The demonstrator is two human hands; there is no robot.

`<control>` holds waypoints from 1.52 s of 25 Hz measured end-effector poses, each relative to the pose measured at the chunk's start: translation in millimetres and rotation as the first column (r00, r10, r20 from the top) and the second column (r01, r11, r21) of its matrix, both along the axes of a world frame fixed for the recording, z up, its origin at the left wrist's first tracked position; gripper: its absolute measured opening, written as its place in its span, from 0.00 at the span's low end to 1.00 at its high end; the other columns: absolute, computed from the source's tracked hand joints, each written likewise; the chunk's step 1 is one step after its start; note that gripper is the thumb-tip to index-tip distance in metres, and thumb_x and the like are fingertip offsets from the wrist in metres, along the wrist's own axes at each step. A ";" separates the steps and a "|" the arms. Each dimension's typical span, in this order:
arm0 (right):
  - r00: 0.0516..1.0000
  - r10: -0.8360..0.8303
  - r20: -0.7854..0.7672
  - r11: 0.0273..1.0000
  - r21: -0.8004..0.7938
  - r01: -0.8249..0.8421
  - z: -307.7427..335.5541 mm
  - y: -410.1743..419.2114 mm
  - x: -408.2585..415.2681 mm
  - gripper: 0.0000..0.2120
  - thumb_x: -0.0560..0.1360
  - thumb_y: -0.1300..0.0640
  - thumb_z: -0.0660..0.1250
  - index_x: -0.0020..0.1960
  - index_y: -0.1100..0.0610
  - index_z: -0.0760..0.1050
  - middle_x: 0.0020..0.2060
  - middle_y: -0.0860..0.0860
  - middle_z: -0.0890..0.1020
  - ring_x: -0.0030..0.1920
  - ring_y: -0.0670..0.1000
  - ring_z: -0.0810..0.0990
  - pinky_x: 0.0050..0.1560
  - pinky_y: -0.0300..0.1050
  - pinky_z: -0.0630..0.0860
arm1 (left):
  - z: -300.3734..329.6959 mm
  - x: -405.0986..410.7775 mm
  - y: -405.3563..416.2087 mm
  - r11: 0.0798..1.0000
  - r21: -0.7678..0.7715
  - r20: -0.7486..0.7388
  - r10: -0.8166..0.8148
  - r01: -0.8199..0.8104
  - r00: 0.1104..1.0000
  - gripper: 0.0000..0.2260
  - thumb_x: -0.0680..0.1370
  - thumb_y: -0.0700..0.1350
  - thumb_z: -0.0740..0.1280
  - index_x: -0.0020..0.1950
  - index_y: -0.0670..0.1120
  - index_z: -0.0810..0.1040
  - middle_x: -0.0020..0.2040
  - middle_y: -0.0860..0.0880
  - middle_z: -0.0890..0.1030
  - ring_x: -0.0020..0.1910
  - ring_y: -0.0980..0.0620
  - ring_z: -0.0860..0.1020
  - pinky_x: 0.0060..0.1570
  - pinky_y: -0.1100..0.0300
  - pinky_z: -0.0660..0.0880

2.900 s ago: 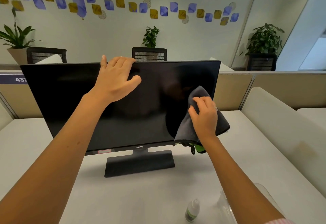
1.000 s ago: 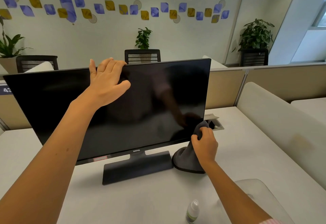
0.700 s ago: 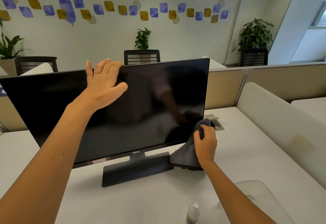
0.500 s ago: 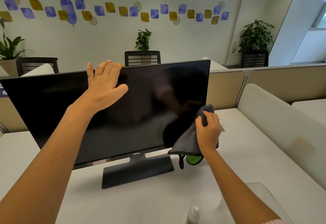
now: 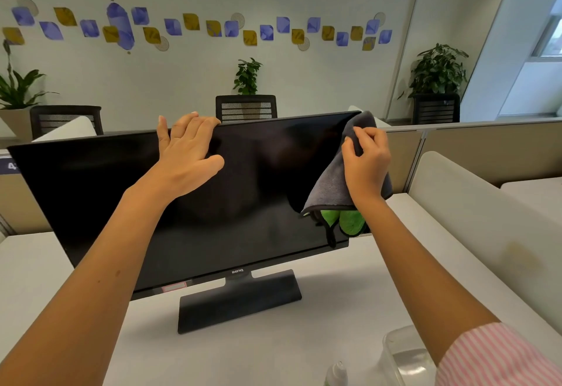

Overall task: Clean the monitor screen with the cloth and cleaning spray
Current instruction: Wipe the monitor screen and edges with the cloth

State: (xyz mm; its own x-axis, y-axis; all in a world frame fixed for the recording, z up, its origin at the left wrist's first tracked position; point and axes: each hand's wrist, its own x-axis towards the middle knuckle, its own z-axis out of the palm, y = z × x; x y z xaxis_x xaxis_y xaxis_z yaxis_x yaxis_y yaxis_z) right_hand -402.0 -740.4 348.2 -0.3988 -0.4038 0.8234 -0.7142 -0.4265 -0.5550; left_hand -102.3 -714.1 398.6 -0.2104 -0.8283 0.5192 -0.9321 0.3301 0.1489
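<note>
Room: an office with a pale desk [image 5: 349, 309], low partitions, potted plants and blue-and-yellow shapes along the far wall.
Monitor [image 5: 188, 221]: upright on its stand mid-desk, screen dark.
Left hand [image 5: 185, 154]: flat on the screen, fingers hooked over the top edge (holding nothing).
Right hand [image 5: 366, 163]: fingers curled into the cloth [image 5: 330, 186], pressing it against the screen's upper right corner.
Cloth: grey, its green underside hanging out below the palm, the rest draped under and behind the hand.
Spray bottle [image 5: 336, 375]: standing at the near desk edge, just beside a clear container [image 5: 404, 358], well apart from both hands.
</note>
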 end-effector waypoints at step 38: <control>0.950 0.065 -0.306 0.998 0.023 -0.061 15.5 18.4 88.5 0.10 0.72 0.64 0.68 0.53 0.64 0.78 0.50 0.59 0.79 0.50 0.57 0.76 0.53 0.41 0.70 | -1.9 4.3 -4.0 0.998 -0.014 -0.009 -0.067 0.066 0.998 0.34 0.66 0.52 0.54 0.73 0.48 0.56 0.74 0.49 0.60 0.75 0.50 0.46 0.66 0.48 0.27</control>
